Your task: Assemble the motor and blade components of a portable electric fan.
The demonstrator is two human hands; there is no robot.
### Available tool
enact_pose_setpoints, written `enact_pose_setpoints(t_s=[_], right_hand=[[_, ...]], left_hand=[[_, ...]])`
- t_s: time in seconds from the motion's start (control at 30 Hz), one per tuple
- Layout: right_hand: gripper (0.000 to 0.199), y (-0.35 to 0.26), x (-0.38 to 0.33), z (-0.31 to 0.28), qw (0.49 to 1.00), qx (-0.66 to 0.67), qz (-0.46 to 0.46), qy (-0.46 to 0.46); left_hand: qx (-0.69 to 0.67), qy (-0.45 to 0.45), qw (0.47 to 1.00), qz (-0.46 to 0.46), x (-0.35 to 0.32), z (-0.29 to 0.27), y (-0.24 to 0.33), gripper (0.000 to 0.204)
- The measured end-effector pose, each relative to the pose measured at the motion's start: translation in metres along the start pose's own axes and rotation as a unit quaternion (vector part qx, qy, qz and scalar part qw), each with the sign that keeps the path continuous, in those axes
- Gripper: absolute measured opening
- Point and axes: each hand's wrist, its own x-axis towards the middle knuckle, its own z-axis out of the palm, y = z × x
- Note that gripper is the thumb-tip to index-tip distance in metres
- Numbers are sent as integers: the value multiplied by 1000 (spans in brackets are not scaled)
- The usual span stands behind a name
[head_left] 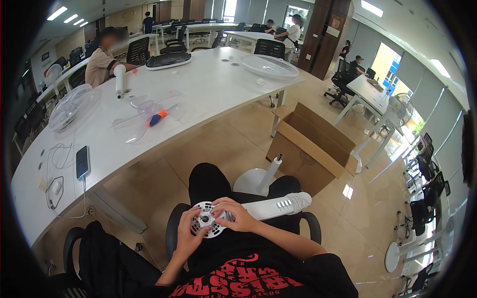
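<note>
Across my lap lies a white fan body (266, 208), with a row of buttons and a coiled cord at its right end. Its round, slotted motor head (217, 230) faces up at the left end, a dark shaft at its centre. My left hand (187, 237) is closed on the left rim of the motor head, thumb toward the centre. From the other side my right hand (237, 217) grips it, fingertips close to the shaft. Whether a small part sits between the fingertips is too small to tell. Beyond my knees stands a round white base with a pole (270, 174).
The white table (208, 94) bears clear fan blades (149, 107), fan grilles (271, 66), a white tube (119, 82) and a phone (83, 161) on a cable. An open cardboard box (303, 154) stands on the floor at right. A person (102, 64) sits across the table.
</note>
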Motion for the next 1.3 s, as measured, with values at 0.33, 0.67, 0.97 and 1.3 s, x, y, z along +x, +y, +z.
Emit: enact_pose_setpoints(t_s=[0.33,0.67,0.97,1.3], right_hand=[[31,-1,7,1,1000,-13,-24,6],[27,-3,6,1,1000,-19,-15,-4],[24,6,2,1,1000,27,-1,-6],[35,4,2,7,998,-56,-6,-8]], left_hand=[[36,-28,999,1,4,-8,-7,66],[-23,-71,997,2,7,-27,-13,64],[-18,-53,998,-19,7,-20,-9,63],[-24,-77,995,62,11,-22,-34,53]])
